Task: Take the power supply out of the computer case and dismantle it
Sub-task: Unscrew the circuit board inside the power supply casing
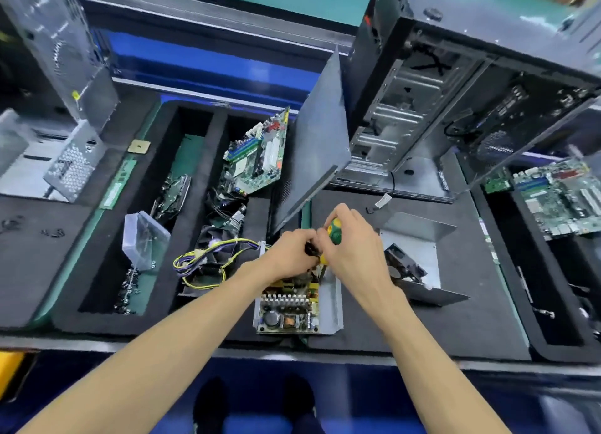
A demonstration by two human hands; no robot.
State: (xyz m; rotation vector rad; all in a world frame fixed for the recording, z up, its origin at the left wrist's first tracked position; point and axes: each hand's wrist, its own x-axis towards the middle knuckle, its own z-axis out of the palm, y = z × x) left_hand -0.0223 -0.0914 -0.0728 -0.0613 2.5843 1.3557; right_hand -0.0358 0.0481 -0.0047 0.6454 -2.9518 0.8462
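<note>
The table was a dark foam-covered bench with deep sorting bins cut into it, and the opened grey metal power supply box with its yellow-and-green circuit board sat at its near edge; everything else is placed from that box.

Well to the left of it stood a clear plastic container tilted in a bin. Just left of it trailed a bundle of yellow, black and purple wires, running in toward the box's far end. Beyond it and to the left, a green motherboard leaned upright in another bin.

Over the box's far end, the left hand had its fingers curled round something small and black, probably a cable or connector; exactly what could not be told. The right hand, touching the left, gripped a green-and-yellow-handled screwdriver pointing down into the box.

Just right of the box lay a bent grey sheet-metal cover holding a black fan. Far beyond, to the right, the gutted black computer case stood open.

The supply seemed out of the case and half dismantled. The box looked stiff and fairly heavy, with thin sheet edges likely sharp; it would be best steadied by its side walls. The board looked brittle, best lifted by its edges, never by the wires.
</note>
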